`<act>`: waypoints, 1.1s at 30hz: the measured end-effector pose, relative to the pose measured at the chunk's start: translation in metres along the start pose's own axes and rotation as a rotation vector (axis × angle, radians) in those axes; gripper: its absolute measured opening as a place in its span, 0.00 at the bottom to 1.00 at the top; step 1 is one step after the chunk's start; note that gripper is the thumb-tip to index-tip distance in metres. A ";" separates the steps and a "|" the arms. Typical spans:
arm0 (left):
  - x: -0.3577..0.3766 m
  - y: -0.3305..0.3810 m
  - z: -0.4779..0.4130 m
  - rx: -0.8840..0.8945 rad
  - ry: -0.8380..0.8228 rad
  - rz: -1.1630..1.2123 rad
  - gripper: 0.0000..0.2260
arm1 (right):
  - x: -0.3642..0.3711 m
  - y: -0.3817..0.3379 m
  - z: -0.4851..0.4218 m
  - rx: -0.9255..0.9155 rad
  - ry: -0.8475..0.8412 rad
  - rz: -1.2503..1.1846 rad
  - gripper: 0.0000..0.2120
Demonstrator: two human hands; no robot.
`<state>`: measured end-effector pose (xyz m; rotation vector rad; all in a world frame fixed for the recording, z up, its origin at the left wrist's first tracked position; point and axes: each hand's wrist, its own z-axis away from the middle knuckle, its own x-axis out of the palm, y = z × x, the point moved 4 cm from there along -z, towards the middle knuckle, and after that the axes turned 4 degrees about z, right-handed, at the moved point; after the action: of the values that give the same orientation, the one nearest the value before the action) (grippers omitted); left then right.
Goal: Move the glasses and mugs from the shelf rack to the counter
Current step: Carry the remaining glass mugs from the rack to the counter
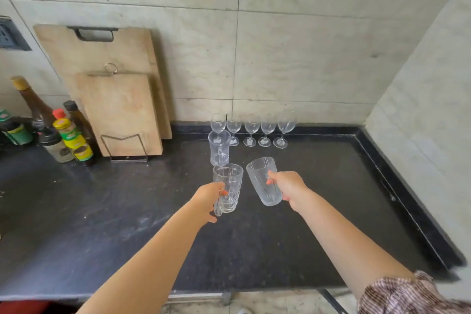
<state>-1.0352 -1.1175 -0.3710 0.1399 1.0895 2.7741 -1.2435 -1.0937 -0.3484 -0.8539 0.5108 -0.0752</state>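
Observation:
My left hand (207, 199) grips the handle of a clear glass mug (229, 186), held upright just above the dark counter (102, 224). My right hand (288, 187) holds a clear ribbed tumbler (262, 181), tilted to the left. Both are in mid-air over the counter's middle. Behind them another clear mug (219, 146) stands on the counter. Several wine glasses (265, 130) stand in a row along the back wall. The shelf rack is out of view.
Two wooden cutting boards (119, 109) lean against the wall in a wire stand at the back left. Sauce bottles and jars (66, 135) cluster at the far left. A raised black rim (397, 186) edges the counter on the right by the side wall.

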 end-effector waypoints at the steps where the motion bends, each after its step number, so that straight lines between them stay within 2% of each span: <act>1: 0.012 0.007 -0.012 -0.012 0.002 0.009 0.11 | -0.008 -0.003 -0.018 -0.002 -0.005 0.009 0.18; 6: 0.058 0.037 -0.068 -0.022 0.071 0.096 0.12 | -0.038 -0.015 -0.090 0.022 -0.041 0.028 0.17; 15: 0.100 0.069 -0.137 0.031 0.093 0.138 0.13 | -0.033 -0.016 -0.168 0.064 -0.081 -0.030 0.13; 24: 0.110 0.065 -0.175 0.138 0.148 0.105 0.10 | -0.019 -0.011 -0.204 0.100 -0.022 -0.123 0.13; 33: 0.111 0.051 -0.192 0.218 0.151 0.133 0.09 | -0.002 0.004 -0.212 0.094 -0.062 -0.124 0.12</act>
<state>-1.1775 -1.2623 -0.4737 0.0286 1.4710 2.8117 -1.3427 -1.2388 -0.4661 -0.7931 0.3924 -0.1848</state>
